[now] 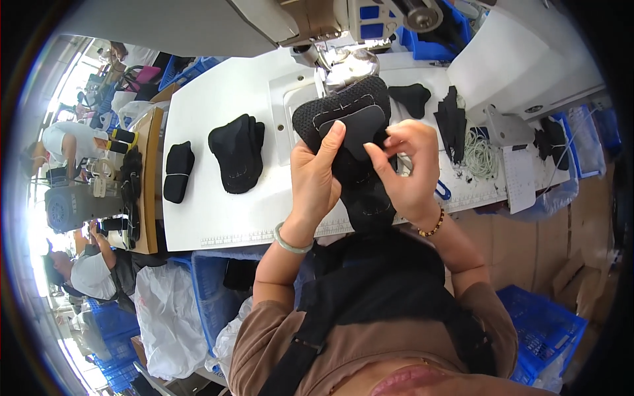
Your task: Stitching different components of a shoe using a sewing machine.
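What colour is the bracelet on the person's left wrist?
Pale green, a smooth bangle on the left hand; the head view shows it clearly.

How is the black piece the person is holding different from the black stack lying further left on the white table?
The held mesh piece is up off the table, gripped by the left hand and right hand; the stack lies flat and untouched. The held piece shows a textured mesh border, pale stitch lines and a smooth centre patch; the stack looks plain and layered. The held piece sits under the sewing machine head; the stack lies apart from it. Both are black fabric.
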A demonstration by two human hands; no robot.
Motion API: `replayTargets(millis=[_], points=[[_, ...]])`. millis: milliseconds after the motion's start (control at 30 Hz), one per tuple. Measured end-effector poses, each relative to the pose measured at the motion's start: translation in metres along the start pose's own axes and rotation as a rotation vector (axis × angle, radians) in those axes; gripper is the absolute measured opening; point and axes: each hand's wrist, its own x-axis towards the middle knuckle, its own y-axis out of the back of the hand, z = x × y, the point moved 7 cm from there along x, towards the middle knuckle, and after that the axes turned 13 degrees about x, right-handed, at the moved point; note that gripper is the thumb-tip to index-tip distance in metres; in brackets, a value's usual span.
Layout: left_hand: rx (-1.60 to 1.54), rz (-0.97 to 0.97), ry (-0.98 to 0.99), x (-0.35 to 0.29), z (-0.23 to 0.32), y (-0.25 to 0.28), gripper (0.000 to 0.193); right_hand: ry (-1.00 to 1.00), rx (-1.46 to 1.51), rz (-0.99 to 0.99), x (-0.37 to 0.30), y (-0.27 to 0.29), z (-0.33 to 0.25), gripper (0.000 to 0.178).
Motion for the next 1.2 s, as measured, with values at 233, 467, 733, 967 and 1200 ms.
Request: replayTargets(millis=[233,467,733,967,1200], points=[[0.06,0.033,-0.03,0.003,0.001,-0.003,0.017,-0.582,0.438,0.028,0.003,-0.012,0.033,0.017],[0.058,0.008,-0.085,0.004,0.002,-0.001,0.018,-0.484,0.423,0.047,0.014,-0.015,0.031,0.018],[0.104,0.013,-0.106,0.006,0.005,0.004,0.018,-0.59,0.394,0.015,0.011,-0.018,0.039,0.017],[0.123,0.017,-0.114,0.004,0.005,0.004,0.017,-0.604,0.399,0.014,0.01,-0.018,0.038,0.017],[0.116,0.039,-0.123,0.001,0.009,0.003,0.017,-0.644,0.415,-0.013,0.012,-0.019,0.035,0.018]])
